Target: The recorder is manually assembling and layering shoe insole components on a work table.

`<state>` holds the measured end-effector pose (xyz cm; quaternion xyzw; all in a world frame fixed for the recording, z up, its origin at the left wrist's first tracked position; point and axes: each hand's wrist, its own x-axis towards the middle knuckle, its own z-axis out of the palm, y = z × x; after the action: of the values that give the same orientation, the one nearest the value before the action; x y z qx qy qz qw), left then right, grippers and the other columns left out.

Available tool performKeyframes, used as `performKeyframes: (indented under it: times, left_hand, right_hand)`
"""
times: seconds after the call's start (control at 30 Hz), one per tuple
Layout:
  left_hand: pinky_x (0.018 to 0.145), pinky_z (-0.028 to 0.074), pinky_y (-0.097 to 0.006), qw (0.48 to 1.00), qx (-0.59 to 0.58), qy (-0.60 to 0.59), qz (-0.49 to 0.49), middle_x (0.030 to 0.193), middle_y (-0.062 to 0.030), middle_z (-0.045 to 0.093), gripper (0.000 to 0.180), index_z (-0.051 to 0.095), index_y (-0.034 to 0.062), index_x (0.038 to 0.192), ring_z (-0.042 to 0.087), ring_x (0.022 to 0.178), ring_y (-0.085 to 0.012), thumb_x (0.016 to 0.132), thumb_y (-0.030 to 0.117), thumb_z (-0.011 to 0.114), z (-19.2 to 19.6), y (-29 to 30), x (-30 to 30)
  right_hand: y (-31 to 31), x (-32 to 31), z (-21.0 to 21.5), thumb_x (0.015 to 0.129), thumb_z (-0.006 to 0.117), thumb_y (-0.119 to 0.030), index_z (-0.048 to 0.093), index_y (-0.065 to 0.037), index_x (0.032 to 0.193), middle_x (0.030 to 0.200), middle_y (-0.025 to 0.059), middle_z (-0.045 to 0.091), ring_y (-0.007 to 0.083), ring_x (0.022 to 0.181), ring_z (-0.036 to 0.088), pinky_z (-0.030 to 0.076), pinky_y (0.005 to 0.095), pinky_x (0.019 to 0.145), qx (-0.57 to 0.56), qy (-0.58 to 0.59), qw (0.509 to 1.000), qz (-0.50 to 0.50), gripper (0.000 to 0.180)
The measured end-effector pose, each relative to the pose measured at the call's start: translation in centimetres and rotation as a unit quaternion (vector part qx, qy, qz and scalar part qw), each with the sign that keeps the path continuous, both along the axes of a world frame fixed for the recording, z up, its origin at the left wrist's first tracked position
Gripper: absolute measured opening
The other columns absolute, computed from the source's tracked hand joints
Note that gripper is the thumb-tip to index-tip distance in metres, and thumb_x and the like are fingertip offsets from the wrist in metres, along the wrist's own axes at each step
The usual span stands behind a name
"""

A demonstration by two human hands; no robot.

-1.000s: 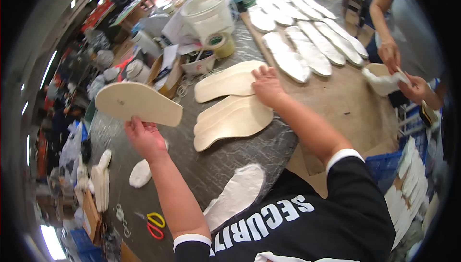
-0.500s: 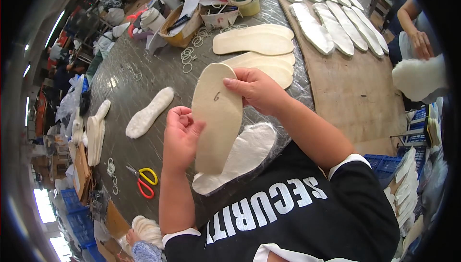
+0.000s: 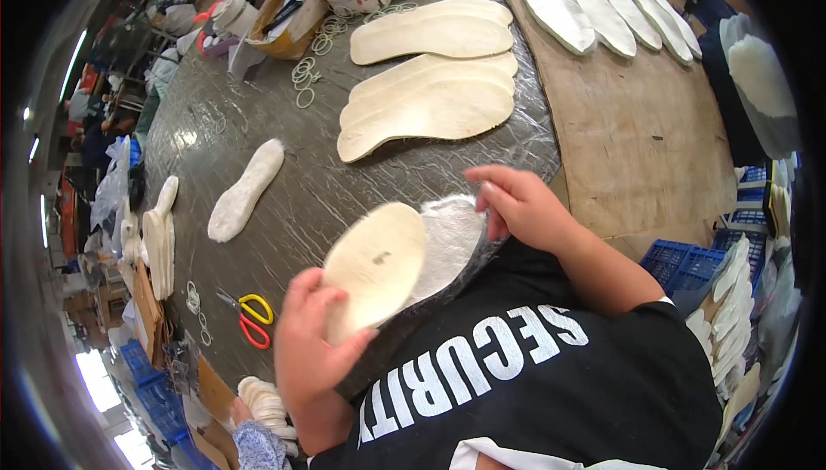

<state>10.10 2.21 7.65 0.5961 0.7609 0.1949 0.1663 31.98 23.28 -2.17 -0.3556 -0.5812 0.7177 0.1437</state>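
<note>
Your left hand (image 3: pixel 311 345) grips the tan insole (image 3: pixel 376 265) at its 7 o'clock end, over the white fuzzy insole (image 3: pixel 447 242) at the bench (image 3: pixel 258 108) edge. Your right hand (image 3: pixel 516 205), fingers loosely curled and holding nothing, touches the fuzzy one at 3 o'clock. Tan insoles stack (image 3: pixel 430 108) at 12; scissors (image 3: pixel 248 317) at 9.

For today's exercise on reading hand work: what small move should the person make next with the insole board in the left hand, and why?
Probably lower the tan insole board onto the white fleecy insole under it. The left hand grips its heel end and tilts it over that piece, while the right hand hovers open beside it, free to line up the edges.
</note>
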Motion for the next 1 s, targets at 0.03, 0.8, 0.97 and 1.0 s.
performKeyframes:
  times: [0.03, 0.8, 0.97, 1.0]
  left_hand:
    - [0.087, 0.049, -0.041, 0.998, -0.013, -0.063, -0.023, 0.12, -0.0212, 0.055, 0.053, 0.059, -0.0001, 0.104, 0.059, 0.103, -0.039, 0.059, 0.018, 0.082, -0.4, 0.0, 0.3]
    - [0.092, 0.047, -0.041, 0.991, -0.075, -0.101, -0.053, 0.124, -0.0254, 0.054, 0.059, 0.061, -0.0064, 0.117, 0.057, 0.11, -0.0387, 0.067, 0.019, 0.078, -4.2, 3.9, 2.9]
    - [0.095, 0.045, -0.039, 0.991, -0.085, -0.082, -0.058, 0.126, -0.0242, 0.052, 0.059, 0.059, -0.0062, 0.119, 0.057, 0.11, -0.0361, 0.07, 0.021, 0.075, -4.4, 3.9, 2.6]
    - [0.095, 0.045, -0.039, 0.991, -0.086, -0.083, -0.058, 0.126, -0.0242, 0.052, 0.059, 0.059, -0.0062, 0.119, 0.057, 0.11, -0.0361, 0.07, 0.021, 0.075, -4.5, 3.9, 2.5]
  right_hand:
    - [-0.7, 0.8, -0.5, 0.098, 0.042, -0.01, 0.05, 0.003, 0.131, 0.088, 0.0109, 0.061, 0.0128, 0.056, 0.061, 0.05, 0.0256, 0.052, -0.032, -0.043, 0.999, 0.006, 0.036]
    - [-1.5, 1.8, -1.4, 0.094, 0.043, -0.003, 0.057, 0.007, 0.122, 0.08, 0.0216, 0.068, 0.0214, 0.053, 0.064, 0.053, 0.0343, 0.057, 0.002, -0.065, 0.997, 0.042, 0.033]
    - [-1.5, 1.7, -1.5, 0.094, 0.043, -0.003, 0.057, 0.007, 0.122, 0.079, 0.0219, 0.067, 0.0218, 0.052, 0.063, 0.053, 0.034, 0.056, 0.003, -0.058, 0.997, 0.04, 0.032]
    - [-1.5, 1.7, -1.5, 0.094, 0.043, -0.004, 0.057, 0.007, 0.121, 0.078, 0.0219, 0.067, 0.0219, 0.052, 0.063, 0.053, 0.0341, 0.056, 0.001, -0.056, 0.998, 0.04, 0.032]
